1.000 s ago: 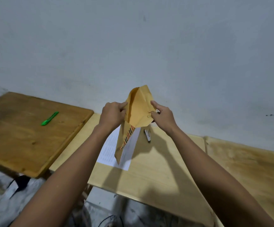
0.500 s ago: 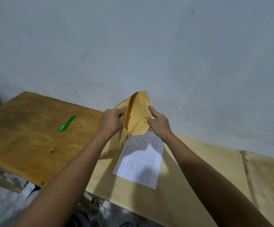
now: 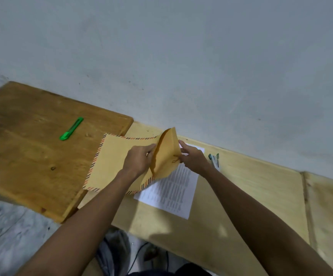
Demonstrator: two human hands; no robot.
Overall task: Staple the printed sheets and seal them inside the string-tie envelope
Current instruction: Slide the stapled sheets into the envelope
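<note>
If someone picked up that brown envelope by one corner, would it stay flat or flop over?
Probably it would sag: the envelope is thin paper, and its flap already bends between the left hand and right hand. It looks empty, so likely very light. Pushed on the table, it should slide easily.

— Count, please?
— I log one tan paper striped-edge envelope (image 3: 119, 158), one white printed sheet stack (image 3: 171, 192), one green plastic utility knife (image 3: 71, 128), one stapler (image 3: 214, 159).
— Tables?
— I see three wooden tabletops (image 3: 251, 196).
</note>
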